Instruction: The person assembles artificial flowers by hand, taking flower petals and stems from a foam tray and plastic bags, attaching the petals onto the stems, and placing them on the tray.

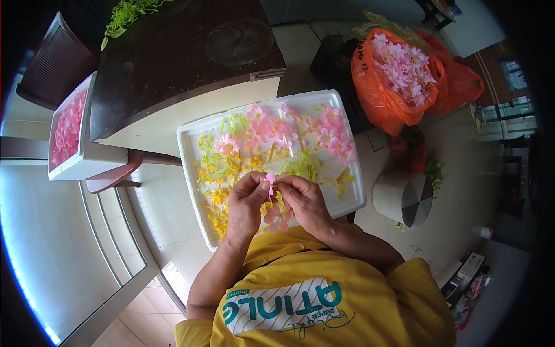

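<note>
My left hand is closed in a pinch on a small pink petal piece, which looks like part of an artificial flower. My right hand meets it from the other side, thumb and fingers pressed together; what lies between them is hidden. Just below both hands is an open pink flower. Under them, a white foam tray carries loose parts: pink flowers toward the back, yellow pieces at the left, and light green pieces near the middle.
A dark-topped table stands behind the tray, green sprigs on it. At the left, a white foam box holds pink petals on a chair. An orange bag of pink flowers is at the back right, near a round stool.
</note>
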`<action>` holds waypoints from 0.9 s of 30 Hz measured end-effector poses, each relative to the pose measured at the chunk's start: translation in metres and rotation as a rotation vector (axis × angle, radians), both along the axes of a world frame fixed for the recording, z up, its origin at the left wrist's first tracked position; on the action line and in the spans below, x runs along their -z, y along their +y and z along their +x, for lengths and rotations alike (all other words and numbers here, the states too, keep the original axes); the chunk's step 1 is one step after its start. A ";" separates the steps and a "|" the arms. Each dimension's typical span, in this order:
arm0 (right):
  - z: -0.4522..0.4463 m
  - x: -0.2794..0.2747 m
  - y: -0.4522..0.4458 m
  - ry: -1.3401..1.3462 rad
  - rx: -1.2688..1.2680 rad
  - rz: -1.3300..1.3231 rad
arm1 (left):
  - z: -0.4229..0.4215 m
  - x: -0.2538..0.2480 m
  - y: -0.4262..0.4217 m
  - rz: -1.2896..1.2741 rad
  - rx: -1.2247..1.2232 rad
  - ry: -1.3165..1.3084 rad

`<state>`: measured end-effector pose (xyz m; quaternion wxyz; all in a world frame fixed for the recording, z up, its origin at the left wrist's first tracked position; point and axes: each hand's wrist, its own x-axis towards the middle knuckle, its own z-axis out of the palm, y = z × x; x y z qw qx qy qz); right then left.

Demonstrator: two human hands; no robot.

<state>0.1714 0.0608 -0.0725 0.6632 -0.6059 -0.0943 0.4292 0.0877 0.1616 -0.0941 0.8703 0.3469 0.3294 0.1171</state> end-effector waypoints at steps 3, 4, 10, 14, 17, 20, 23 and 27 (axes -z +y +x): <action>-0.006 0.005 0.000 -0.051 0.039 -0.006 | 0.003 -0.003 -0.005 0.033 -0.017 -0.010; -0.008 0.006 0.000 -0.077 0.058 -0.008 | 0.004 -0.004 -0.006 0.051 -0.026 -0.016; -0.009 0.007 0.000 -0.225 0.057 -0.053 | 0.004 -0.001 -0.008 0.046 -0.033 -0.022; -0.014 0.014 -0.002 0.034 0.123 0.000 | 0.003 0.002 -0.010 -0.030 -0.036 -0.013; -0.012 0.011 -0.004 0.122 0.132 0.013 | 0.004 0.000 -0.012 -0.059 -0.050 -0.027; -0.007 0.002 -0.005 0.122 0.089 0.001 | 0.009 -0.005 -0.013 -0.069 -0.088 -0.085; -0.009 0.003 -0.006 0.056 0.064 -0.010 | 0.005 0.000 -0.016 0.025 -0.077 -0.075; -0.001 0.012 -0.009 0.014 0.018 -0.034 | 0.011 -0.003 -0.017 0.184 -0.027 -0.007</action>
